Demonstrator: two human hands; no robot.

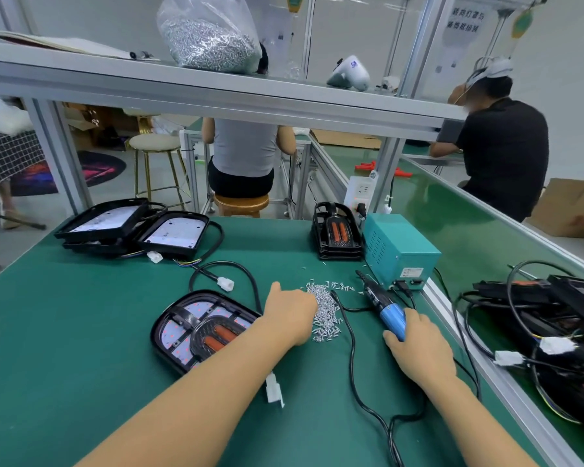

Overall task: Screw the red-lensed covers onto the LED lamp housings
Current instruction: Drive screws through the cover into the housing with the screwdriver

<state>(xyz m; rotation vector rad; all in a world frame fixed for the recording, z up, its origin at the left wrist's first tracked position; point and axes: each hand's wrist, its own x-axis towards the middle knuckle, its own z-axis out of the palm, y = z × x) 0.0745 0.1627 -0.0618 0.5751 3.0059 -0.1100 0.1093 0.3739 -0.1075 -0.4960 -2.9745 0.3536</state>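
Right hand (418, 352): grips blue screwdriver (386, 310).
Left hand (292, 315): in screw pile (326, 315) left of screwdriver, fingers hidden, grip unclear; covered lamp housing (204, 330) further left, on desk (81, 332).

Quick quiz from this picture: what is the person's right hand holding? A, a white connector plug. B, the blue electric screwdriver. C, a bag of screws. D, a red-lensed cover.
B: the right hand is wrapped around the blue electric screwdriver, which lies on the green mat beside the loose pile of screws, while the left hand reaches into that pile.
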